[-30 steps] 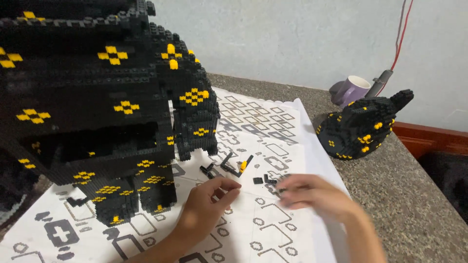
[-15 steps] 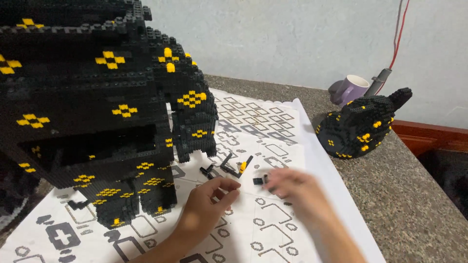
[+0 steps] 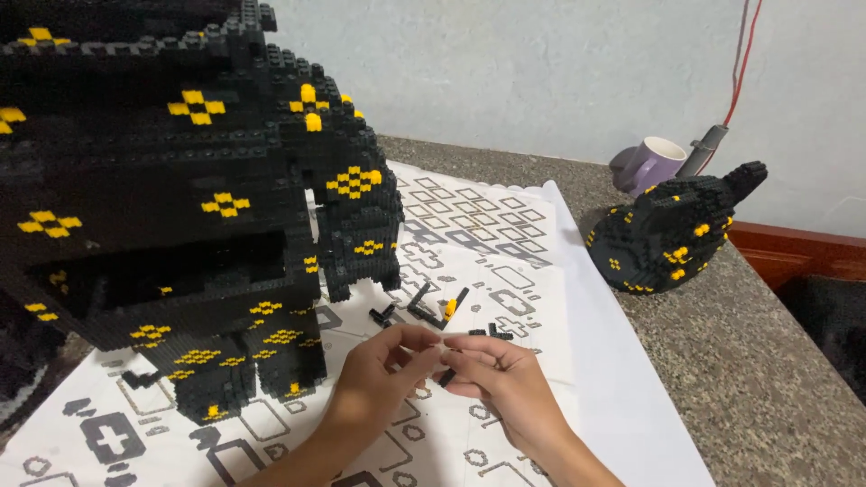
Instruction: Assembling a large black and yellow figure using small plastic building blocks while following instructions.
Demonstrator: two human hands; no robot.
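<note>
Your left hand (image 3: pixel 383 379) and right hand (image 3: pixel 501 383) meet at the lower middle of the frame, fingertips touching; between them you pinch a small black brick piece (image 3: pixel 446 374), dark and blocky, its lower end poking out below your right fingers; both hands are curled closed around it, thumbs pressed on top.

Beneath them lies a white paper sheet (image 3: pixel 505 234), smooth and printed with grey outlined shapes; it covers most of a speckled stone counter (image 3: pixel 767 361), rough and granular, which shows at the right of the frame.

Just above your hands, loose pieces (image 3: pixel 433 311) lie scattered on the paper: thin black bars and one with a yellow tip.

The large brick model (image 3: pixel 180 207) fills the upper left of the frame; it is studded, matte black, stepped in layers, dotted with yellow cross-shaped clusters, and stands on chunky legs.

At the upper right a smaller rounded brick model (image 3: pixel 672 234) sits on the counter, black with yellow specks; behind it stands a glossy purple mug (image 3: pixel 654 162), white inside; a red cable (image 3: pixel 741 63) hangs down the pale wall.
</note>
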